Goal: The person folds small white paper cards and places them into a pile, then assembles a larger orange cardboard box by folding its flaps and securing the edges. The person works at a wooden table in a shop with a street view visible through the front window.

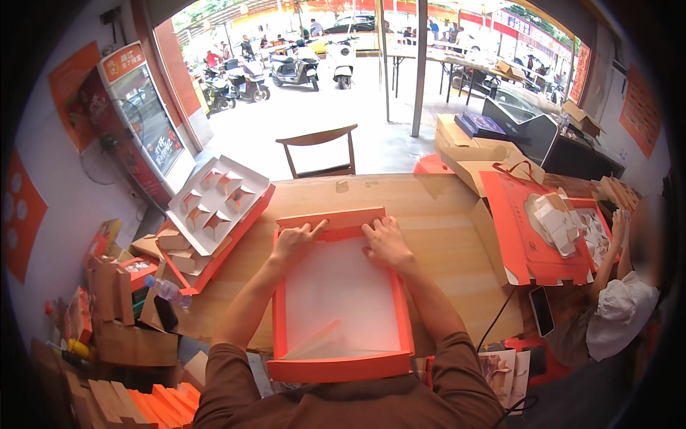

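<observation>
A shallow red-orange cardboard box (339, 369) with a white inside lies on the wooden table before me. Its near wall sticks out toward my body. At the far end, my left hand (299, 242) grips the left part of the far flap (349, 217), fingers bent over it. My right hand (387, 242) holds the same flap near its right corner, the thumb inside the box. A translucent sheet or reflection shows at the near end inside; I cannot tell which.
On the left, a white tray with star-shaped dividers (239, 187) rests over another red box (236, 259). A red carrier box (514, 229) lies at the right beside a seated co-worker (620, 314). A phone (542, 312) is near them. A chair (319, 150) stands beyond the wooden table (450, 286).
</observation>
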Demonstrator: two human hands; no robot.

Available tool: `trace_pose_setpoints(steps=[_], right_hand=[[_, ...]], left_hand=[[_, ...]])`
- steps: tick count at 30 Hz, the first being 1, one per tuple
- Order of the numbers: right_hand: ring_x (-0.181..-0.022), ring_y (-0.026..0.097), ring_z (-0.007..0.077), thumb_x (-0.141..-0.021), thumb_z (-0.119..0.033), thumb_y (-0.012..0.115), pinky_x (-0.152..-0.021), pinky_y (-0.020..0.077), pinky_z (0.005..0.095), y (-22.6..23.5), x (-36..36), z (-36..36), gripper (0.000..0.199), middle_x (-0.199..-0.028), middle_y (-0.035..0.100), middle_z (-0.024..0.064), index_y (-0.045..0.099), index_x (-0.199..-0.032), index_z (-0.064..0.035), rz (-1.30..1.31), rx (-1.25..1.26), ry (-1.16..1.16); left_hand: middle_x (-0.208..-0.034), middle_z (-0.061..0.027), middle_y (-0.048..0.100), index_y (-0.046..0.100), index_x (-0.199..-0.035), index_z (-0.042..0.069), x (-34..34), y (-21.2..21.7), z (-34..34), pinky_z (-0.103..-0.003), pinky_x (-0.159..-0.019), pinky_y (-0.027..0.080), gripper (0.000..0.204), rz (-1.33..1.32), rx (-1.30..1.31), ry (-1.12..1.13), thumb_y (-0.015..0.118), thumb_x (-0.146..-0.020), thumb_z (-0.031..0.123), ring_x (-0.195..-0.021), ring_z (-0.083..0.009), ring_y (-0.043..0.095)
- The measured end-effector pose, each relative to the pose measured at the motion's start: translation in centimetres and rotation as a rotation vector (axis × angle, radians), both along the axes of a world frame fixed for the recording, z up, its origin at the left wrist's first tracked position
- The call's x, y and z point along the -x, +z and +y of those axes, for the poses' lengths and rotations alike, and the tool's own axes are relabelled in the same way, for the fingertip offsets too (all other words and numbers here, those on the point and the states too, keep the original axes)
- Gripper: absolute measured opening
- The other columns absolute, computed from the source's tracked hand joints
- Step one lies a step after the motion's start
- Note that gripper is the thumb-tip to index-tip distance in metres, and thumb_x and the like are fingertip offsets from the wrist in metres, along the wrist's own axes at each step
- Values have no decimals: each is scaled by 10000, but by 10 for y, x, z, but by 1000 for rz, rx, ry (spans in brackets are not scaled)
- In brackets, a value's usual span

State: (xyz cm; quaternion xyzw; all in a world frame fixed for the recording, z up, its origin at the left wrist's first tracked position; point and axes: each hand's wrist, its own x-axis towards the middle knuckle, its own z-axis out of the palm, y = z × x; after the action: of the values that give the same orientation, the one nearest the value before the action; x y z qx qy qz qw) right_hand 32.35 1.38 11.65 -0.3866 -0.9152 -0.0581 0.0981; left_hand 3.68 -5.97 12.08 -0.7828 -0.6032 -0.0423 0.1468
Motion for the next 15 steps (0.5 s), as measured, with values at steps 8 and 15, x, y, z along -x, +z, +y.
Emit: trace_pose_setpoints(steps=[8,15], right_hand=[[-1332,509,322,-908,-388,746,-1198,309,532,-8,-2,2,717,-1340,574,156,493,-1546,-181,-18,12,-16],[-1303,528,315,-867,-398,780,-1183,325,529,-9,-4,4,628,-1268,607,136,604,-1418,-152,58,-6,22]], left_hand=[[-1050,-115,661,581,-1429,156,3,0,-3,-449,-626,589,474,-18,-66,-126,605,-955,158,-753,-295,753],[-1076,-106,659,641,-1345,127,-1,4,-8,-452,-635,592,400,-42,-68,-115,625,-946,142,-748,-298,749]])
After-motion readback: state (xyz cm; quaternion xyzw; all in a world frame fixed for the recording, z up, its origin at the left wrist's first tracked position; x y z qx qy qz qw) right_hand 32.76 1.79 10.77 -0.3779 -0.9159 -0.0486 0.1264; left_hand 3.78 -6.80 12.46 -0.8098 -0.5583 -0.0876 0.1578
